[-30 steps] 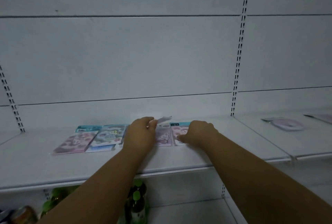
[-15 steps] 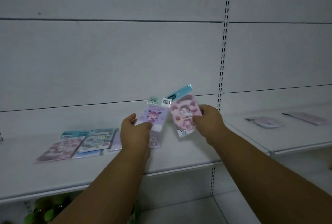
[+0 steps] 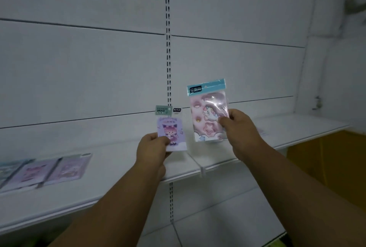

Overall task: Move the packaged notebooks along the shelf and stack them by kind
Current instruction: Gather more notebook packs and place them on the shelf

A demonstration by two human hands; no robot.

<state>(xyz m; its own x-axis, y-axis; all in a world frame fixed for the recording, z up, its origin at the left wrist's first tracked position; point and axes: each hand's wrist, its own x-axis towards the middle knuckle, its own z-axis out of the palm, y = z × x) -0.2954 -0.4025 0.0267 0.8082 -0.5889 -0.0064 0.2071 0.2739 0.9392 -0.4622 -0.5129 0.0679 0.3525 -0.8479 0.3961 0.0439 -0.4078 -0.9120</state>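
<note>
My left hand [image 3: 152, 148] pinches the lower corner of a small purple packaged notebook [image 3: 172, 129] with a green header card, held upright above the white shelf [image 3: 111, 165]. To its right my right hand [image 3: 240, 127] grips a larger pink unicorn notebook [image 3: 207, 112] with a light-blue header, also upright and a little higher. The two packages are apart. Several more packaged notebooks [image 3: 53, 170] lie flat side by side on the shelf at the far left.
A slotted upright [image 3: 168, 68] divides the white back wall behind the held packages. The shelf continues right as a second section [image 3: 297, 125], where something pale lies behind my right hand. Orange cardboard [image 3: 324, 153] shows below it, and a lower shelf [image 3: 217, 231] sits beneath.
Both hands picked the two notebooks off the shelf and lifted them upright. My view and hands shifted right along the shelf, so the flat notebooks now sit far left.
</note>
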